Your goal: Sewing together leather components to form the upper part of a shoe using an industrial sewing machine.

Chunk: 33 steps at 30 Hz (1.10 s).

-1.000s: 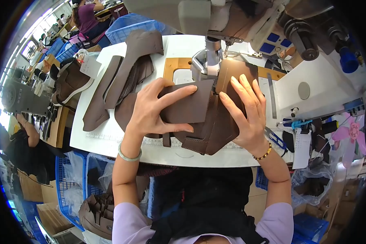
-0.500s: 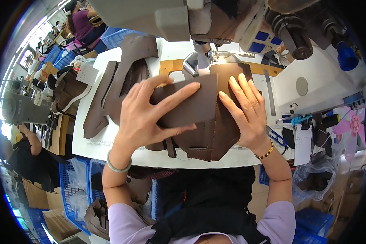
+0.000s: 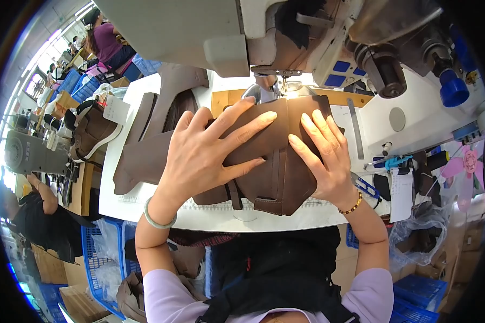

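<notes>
Dark brown leather pieces [image 3: 285, 177], with a stitched strap along one of them, lie under the sewing machine's needle [image 3: 284, 82]. My left hand [image 3: 205, 148] presses down on the leather with its fingers spread. On the right half of the same work rests my right hand [image 3: 324, 156], flat, with fingers stretched out. Both hands sit just below the needle area, and the leather's far edge reaches the metal presser parts. More brown leather [image 3: 145, 167] extends left from beneath my left hand. My left fingers and palm hide part of the layers.
The sewing machine's head [image 3: 210, 32] overhangs the white table [image 3: 242, 219]. Left of the table is a brown boot [image 3: 94, 129] with a white sole. Blue snips [image 3: 365, 185] and a white paper [image 3: 401, 194] lie at the right. A blue basket [image 3: 99, 264] stands below left.
The upper leather piece, held raised and slanted under my left hand before, now lies flat against the other at the needle. My left hand has moved slightly right. The view has shifted a little.
</notes>
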Tool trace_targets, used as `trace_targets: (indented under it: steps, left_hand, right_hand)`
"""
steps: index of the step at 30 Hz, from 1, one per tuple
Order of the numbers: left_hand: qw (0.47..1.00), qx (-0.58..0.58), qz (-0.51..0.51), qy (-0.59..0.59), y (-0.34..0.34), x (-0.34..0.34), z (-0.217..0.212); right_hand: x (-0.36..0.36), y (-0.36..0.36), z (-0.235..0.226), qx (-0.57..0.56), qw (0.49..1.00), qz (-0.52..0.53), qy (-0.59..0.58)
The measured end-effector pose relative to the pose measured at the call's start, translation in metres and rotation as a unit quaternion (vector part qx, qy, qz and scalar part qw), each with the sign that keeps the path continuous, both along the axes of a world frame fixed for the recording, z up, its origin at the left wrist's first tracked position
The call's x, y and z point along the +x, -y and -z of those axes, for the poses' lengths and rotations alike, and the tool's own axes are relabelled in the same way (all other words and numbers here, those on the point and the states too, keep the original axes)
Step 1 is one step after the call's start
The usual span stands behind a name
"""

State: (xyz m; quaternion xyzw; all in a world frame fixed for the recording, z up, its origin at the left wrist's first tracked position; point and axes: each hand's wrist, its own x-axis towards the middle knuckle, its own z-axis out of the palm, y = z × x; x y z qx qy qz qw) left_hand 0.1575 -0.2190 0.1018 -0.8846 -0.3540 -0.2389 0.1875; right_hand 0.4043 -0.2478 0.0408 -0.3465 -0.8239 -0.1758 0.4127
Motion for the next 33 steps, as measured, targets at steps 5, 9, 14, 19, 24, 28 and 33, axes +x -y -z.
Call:
trace_targets:
  steps: [5, 9, 14, 19, 24, 28, 33]
  left_hand:
    - [0.999, -0.014, 0.033, 0.005, -0.002, 0.000, -0.001]
    - [0.999, -0.024, 0.040, 0.009, -0.002, 0.001, -0.005]
    - [0.999, -0.034, 0.041, 0.001, -0.002, 0.003, -0.011]
    - [0.998, -0.041, 0.037, 0.005, 0.004, 0.005, -0.018]
    - [0.998, -0.058, 0.038, 0.006, 0.004, 0.005, -0.020]
    - [0.996, -0.063, 0.052, 0.020, -0.001, 0.004, -0.022]
    - [0.993, -0.085, 0.065, 0.042, -0.002, 0.004, -0.023]
  right_hand:
    - [0.000, 0.001, -0.001, -0.006, 1.000, -0.005, -0.008]
    - [0.003, -0.001, -0.001, 0.001, 1.000, -0.009, 0.001]
    - [0.003, -0.001, -0.001, -0.005, 1.000, -0.021, -0.019]
    - [0.001, 0.001, -0.005, -0.023, 1.000, -0.017, -0.013]
    - [0.001, 0.005, -0.010, -0.041, 0.999, 0.002, 0.006]
    - [0.001, 0.005, -0.017, -0.064, 0.998, -0.008, 0.007]
    - [0.002, 0.007, -0.021, -0.074, 0.997, -0.014, 0.007]
